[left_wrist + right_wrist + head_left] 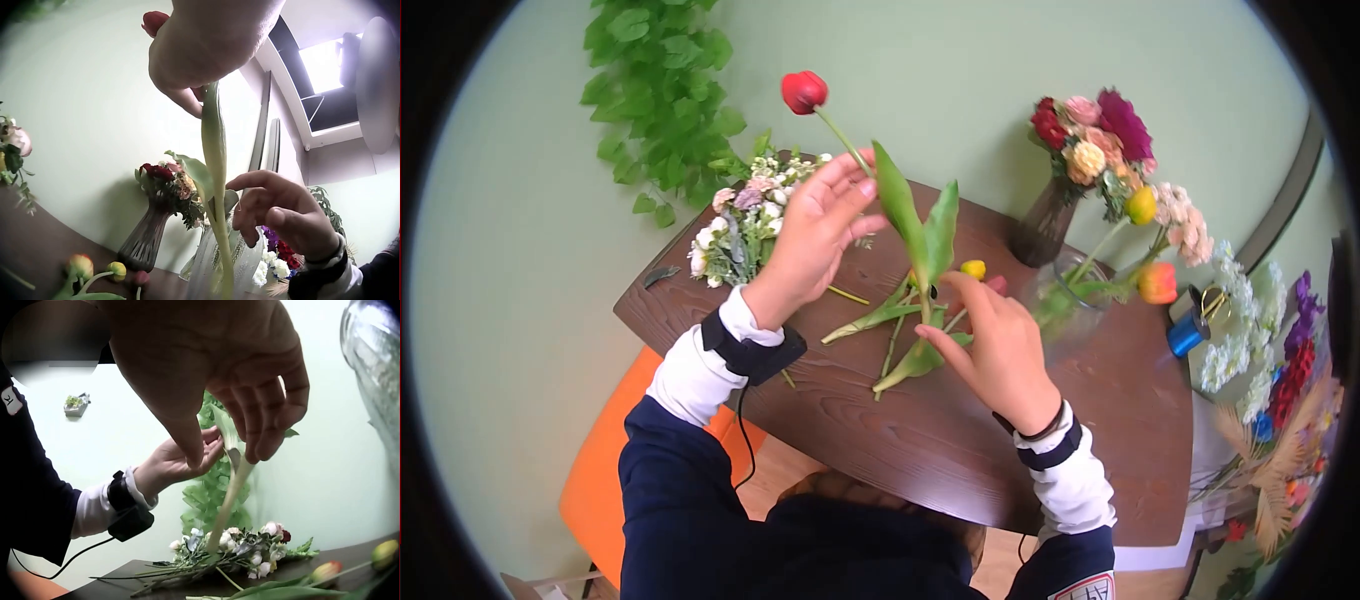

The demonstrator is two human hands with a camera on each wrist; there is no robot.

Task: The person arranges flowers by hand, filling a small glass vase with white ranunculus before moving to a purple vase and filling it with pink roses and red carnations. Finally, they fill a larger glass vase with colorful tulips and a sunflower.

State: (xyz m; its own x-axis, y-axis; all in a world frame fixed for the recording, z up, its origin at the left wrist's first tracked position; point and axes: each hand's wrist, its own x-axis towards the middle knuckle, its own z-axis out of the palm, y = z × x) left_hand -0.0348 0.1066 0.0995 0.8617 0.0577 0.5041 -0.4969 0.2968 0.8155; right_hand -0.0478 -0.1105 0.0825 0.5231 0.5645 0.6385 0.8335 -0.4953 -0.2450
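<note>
A red tulip (pixel 805 92) with a long green stem and two broad leaves (pixel 902 210) is held up over the table. My left hand (pixel 822 228) pinches its stem below the bloom, the thumb lying along it. Around the lower stem (pixel 228 503), my right hand (pixel 998 345) has its fingertips right at the leaf base. The right thumb stands apart from those fingers, as the right wrist view shows. Below the hands, loose tulips with yellow and orange blooms (pixel 80 267) and green leaves (pixel 915 365) lie on the table.
White and lilac flowers (pixel 745 205) lie at the table's back left. A dark vase (pixel 1042 225) with a bouquet and a glass vase (pixel 1072 300) with tulips stand right. A blue ribbon spool (pixel 1188 335) and more flowers are beyond. An orange chair (pixel 615 450) stands left.
</note>
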